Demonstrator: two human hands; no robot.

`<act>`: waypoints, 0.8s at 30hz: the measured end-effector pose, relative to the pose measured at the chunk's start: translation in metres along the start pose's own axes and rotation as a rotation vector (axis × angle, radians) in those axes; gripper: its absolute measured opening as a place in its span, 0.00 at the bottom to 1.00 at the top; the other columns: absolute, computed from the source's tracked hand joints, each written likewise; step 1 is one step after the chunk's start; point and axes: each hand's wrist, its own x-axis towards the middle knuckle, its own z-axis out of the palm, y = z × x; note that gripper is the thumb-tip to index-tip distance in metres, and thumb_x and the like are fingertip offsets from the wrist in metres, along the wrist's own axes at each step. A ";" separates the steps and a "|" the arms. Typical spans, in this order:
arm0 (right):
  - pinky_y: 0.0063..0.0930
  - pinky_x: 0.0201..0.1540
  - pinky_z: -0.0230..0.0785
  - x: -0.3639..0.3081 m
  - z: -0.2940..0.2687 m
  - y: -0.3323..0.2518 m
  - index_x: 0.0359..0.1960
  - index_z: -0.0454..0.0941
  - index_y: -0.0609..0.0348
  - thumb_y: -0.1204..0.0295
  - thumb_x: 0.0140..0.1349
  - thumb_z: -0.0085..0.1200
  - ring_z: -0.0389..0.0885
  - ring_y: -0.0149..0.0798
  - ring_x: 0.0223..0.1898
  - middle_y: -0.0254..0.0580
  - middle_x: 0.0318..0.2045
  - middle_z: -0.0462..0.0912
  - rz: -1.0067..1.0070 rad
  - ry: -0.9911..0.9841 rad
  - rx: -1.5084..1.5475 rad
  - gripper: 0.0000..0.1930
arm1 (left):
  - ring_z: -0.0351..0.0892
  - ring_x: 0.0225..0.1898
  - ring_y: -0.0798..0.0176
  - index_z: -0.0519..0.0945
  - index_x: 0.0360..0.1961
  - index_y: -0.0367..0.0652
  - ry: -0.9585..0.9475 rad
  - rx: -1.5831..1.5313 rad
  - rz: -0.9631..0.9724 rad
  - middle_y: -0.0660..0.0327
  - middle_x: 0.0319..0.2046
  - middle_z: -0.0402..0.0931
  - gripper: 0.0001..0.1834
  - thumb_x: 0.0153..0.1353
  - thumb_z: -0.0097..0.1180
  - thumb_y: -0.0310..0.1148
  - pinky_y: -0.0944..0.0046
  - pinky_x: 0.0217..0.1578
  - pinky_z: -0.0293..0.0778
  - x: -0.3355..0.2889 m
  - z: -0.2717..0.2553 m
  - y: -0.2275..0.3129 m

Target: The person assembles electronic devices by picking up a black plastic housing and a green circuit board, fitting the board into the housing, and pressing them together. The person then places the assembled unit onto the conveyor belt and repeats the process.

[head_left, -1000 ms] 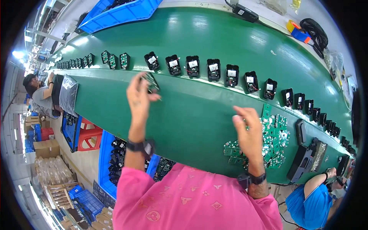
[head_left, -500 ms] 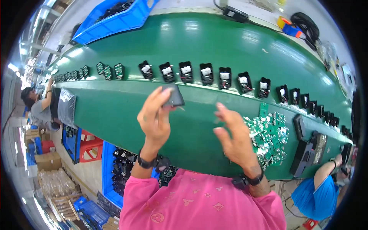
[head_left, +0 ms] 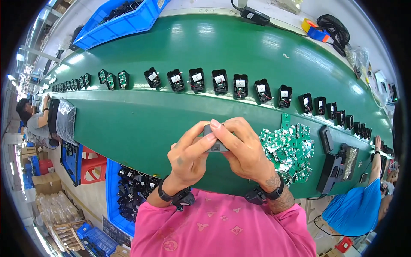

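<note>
A small dark plastic casing [head_left: 217, 146] with a port in its near side is held between both hands, above the near part of the green table. My left hand [head_left: 190, 152] grips its left side, fingers closed. From the other side my right hand [head_left: 244, 147] closes on it, with the thumbs meeting on top. The fingers hide most of the casing. Just right of my right hand lies a heap of green circuit boards [head_left: 291, 150]. Beyond the hands a row of open black casings [head_left: 219, 82] with white parts and thin wires crosses the table.
Casings with green boards [head_left: 111, 80] continue the row leftward. A blue bin [head_left: 115, 25] stands at the far left, another blue bin [head_left: 112, 188] below the near edge. Black devices [head_left: 329, 171] lie right of the heap. One person [head_left: 355, 207] sits at right, another [head_left: 36, 115] at far left.
My right hand has moved left and taken hold of the casing alongside my left hand. The casing has come lower and nearer to me. The whole view has shifted slightly.
</note>
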 end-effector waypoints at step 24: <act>0.34 0.47 0.73 -0.065 -0.067 0.029 0.47 0.81 0.64 0.76 0.62 0.58 0.82 0.45 0.41 0.48 0.39 0.84 0.580 0.145 -0.451 0.12 | 0.84 0.20 0.60 0.75 0.59 0.40 0.211 0.302 -0.844 0.54 0.38 0.80 0.19 0.70 0.51 0.35 0.67 0.20 0.79 0.021 -0.151 -0.268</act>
